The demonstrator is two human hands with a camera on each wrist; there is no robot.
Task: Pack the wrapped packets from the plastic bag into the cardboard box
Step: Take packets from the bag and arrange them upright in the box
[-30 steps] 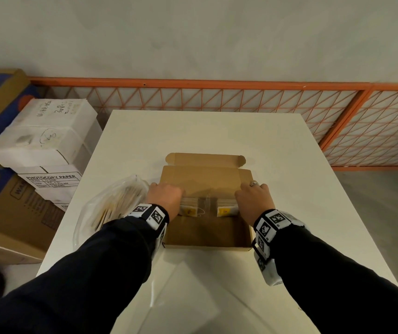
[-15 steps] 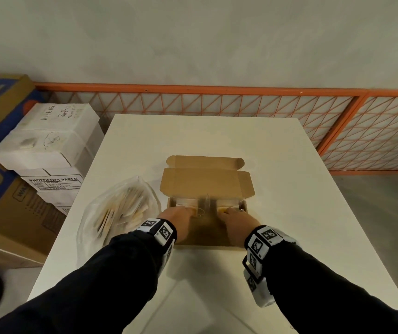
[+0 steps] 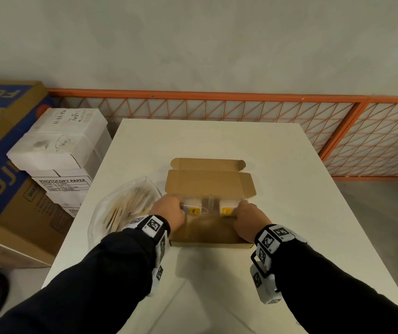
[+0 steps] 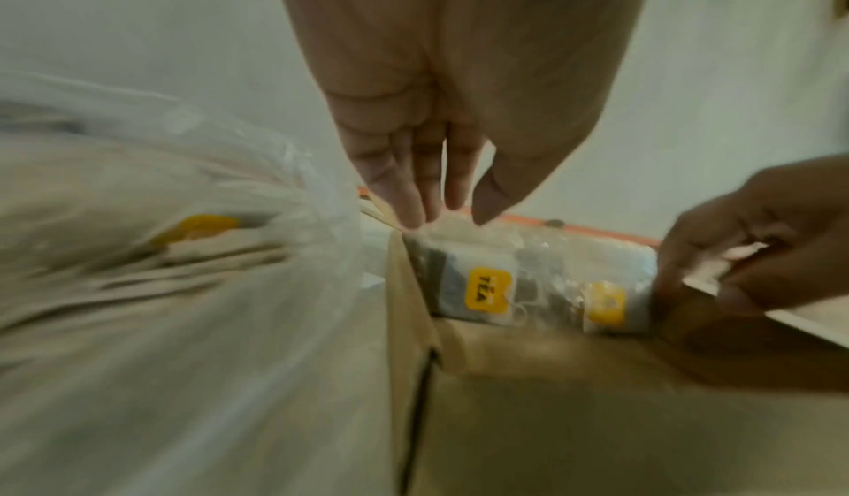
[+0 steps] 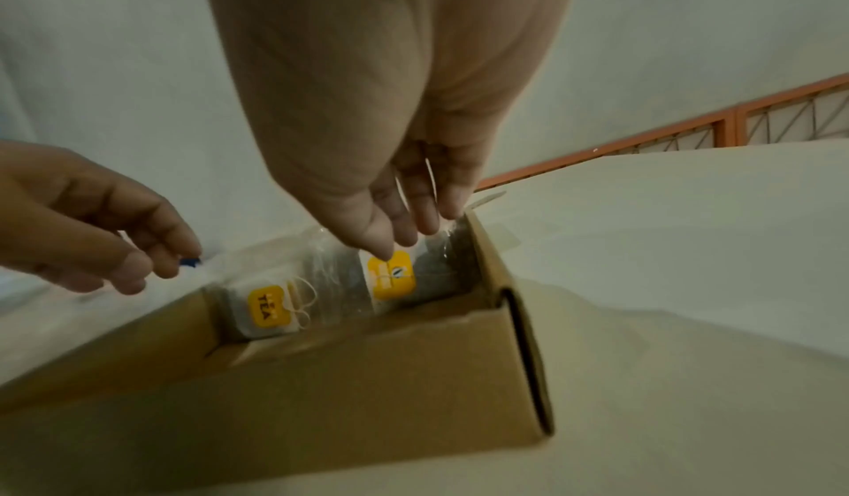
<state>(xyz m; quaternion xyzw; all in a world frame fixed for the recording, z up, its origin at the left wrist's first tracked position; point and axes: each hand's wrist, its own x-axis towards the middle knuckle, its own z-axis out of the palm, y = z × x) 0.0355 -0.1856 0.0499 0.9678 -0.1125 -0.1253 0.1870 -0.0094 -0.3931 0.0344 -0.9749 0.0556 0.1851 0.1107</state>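
Observation:
An open cardboard box [image 3: 207, 235] sits mid-table with its lid folded back. A clear-wrapped packet of tea bags with yellow tags [image 3: 208, 208] [image 4: 489, 288] [image 5: 271, 308] stands on edge inside, toward the back wall. My left hand [image 3: 181, 206] [image 4: 448, 215] pinches the packet's top at its left end. At the right end, my right hand [image 3: 240, 208] [image 5: 404, 239] holds the packet, thumb on the front by a yellow tag. The plastic bag [image 3: 120, 208] [image 4: 161, 268] with more packets lies just left of the box.
The white table [image 3: 289, 189] ends close to the bag on the left. Stacked white paper boxes [image 3: 60, 145] and a large brown carton [image 3: 5, 165] stand on the floor to the left. An orange mesh fence [image 3: 241, 109] runs behind the table.
Both hands drew toward the near part of the box, then went apart to the packet's two ends. The packet now stands farther back in the box.

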